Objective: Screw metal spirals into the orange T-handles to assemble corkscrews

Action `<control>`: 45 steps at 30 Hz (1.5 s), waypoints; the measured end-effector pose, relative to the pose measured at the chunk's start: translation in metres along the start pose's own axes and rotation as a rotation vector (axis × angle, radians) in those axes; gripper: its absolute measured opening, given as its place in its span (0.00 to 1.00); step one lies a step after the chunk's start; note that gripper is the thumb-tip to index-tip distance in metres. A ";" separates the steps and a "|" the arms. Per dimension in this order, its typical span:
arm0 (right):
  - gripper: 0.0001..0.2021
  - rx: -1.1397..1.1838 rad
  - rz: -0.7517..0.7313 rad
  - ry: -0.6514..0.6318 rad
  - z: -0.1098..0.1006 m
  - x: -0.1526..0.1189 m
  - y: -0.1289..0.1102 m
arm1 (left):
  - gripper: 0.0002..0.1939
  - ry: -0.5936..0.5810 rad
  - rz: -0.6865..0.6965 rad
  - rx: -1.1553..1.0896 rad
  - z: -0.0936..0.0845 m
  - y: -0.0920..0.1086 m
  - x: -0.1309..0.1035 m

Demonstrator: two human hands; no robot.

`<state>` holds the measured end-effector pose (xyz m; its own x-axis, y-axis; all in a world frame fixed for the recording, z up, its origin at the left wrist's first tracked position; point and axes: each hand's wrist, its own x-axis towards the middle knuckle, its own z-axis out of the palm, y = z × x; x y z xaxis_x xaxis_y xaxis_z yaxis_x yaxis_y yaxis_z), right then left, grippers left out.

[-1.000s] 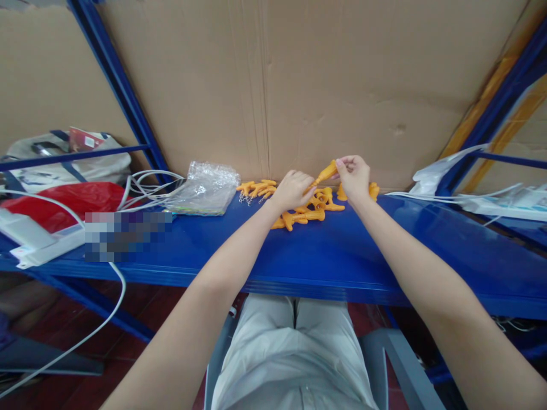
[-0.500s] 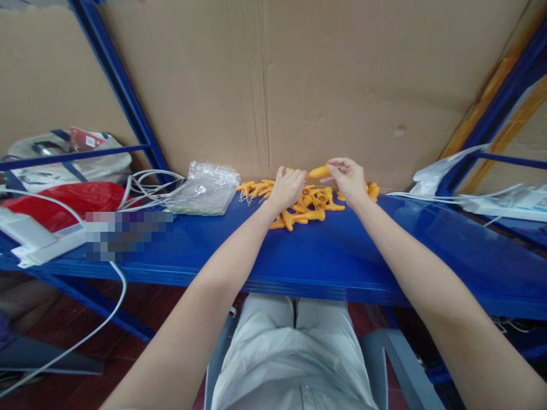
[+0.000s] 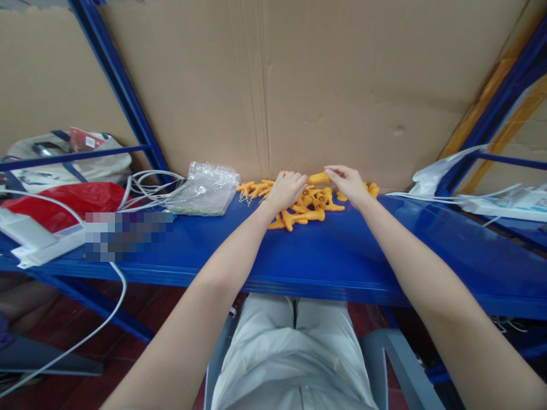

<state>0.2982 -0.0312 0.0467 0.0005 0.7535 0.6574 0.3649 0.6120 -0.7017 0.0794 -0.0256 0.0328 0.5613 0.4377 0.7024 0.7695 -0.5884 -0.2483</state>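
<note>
Between my hands is a yellow-orange moulded piece [image 3: 318,178], lying roughly level just above a heap of similar pieces [image 3: 314,215]. My right hand [image 3: 349,183] pinches its right end between thumb and fingers. With curled fingers, my left hand [image 3: 288,189] closes at the other end; a bit of orange peeks out above its knuckles, and its fingertips are partly hidden. The heap holds branched and stubby shapes, some with round dark holes. Left of it, more orange pieces [image 3: 253,188] lie with small metal chains [image 3: 245,199] attached.
Clear plastic bags [image 3: 205,191] lie left of the heap on the blue table [image 3: 316,259]. Farther left are white cables [image 3: 149,177], a power strip [image 3: 51,247], and a red bag [image 3: 68,202]. Cardboard [image 3: 333,85] walls the back. White plastic [image 3: 444,165] sits at right.
The held piece has dropped slightly toward the heap and now lies more level. My right hand has lowered a little, its fingers straighter; my left hand has barely shifted.
</note>
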 end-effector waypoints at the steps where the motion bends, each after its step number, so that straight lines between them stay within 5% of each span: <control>1: 0.18 0.018 0.027 -0.010 0.000 0.000 0.000 | 0.15 0.012 0.008 -0.004 0.001 -0.001 0.000; 9: 0.18 0.060 0.154 -0.177 0.001 -0.004 -0.007 | 0.18 0.008 -0.024 0.005 -0.001 0.000 0.000; 19: 0.15 -0.025 -0.073 -0.268 -0.010 -0.001 -0.005 | 0.18 -0.044 -0.003 -0.015 -0.002 0.000 0.000; 33: 0.17 -0.865 -0.468 -0.306 -0.007 -0.014 -0.018 | 0.13 -0.100 -0.045 -0.042 -0.010 0.006 0.000; 45: 0.19 -1.041 -0.512 -0.292 0.010 -0.019 -0.014 | 0.14 -0.076 0.053 -0.053 -0.010 0.006 0.002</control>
<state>0.2842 -0.0515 0.0410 -0.5272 0.5878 0.6137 0.8399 0.4701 0.2712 0.0825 -0.0347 0.0393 0.6242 0.4541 0.6358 0.7220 -0.6462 -0.2472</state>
